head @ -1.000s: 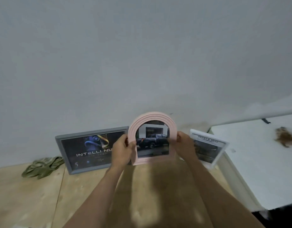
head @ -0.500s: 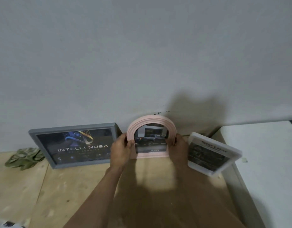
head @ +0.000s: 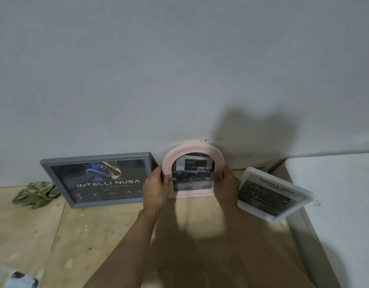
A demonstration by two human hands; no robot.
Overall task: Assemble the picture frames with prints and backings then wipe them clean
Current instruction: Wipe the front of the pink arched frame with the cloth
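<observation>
A pink arched picture frame [head: 193, 149] with a print of a dark pickup truck stands upright on the wooden floor, its top against the grey wall. My left hand [head: 155, 189] grips its left edge and my right hand [head: 226, 187] grips its right edge. A grey rectangular frame [head: 96, 159] with an "INTELLI NUSA" print leans on the wall to the left. To the right, a white frame [head: 275, 193] with a "TOUGH & AGILE" print leans tilted against a white block.
A crumpled green cloth [head: 36, 194] lies on the floor at far left. A white block [head: 335, 204] fills the right side. A blurred object [head: 15, 277] sits at the bottom left corner. Bare plywood floor [head: 55, 235] lies in front.
Both hands have carried the pink frame down and away to the wall, where it now stands on the floor between the grey and white frames. The view has shifted.
</observation>
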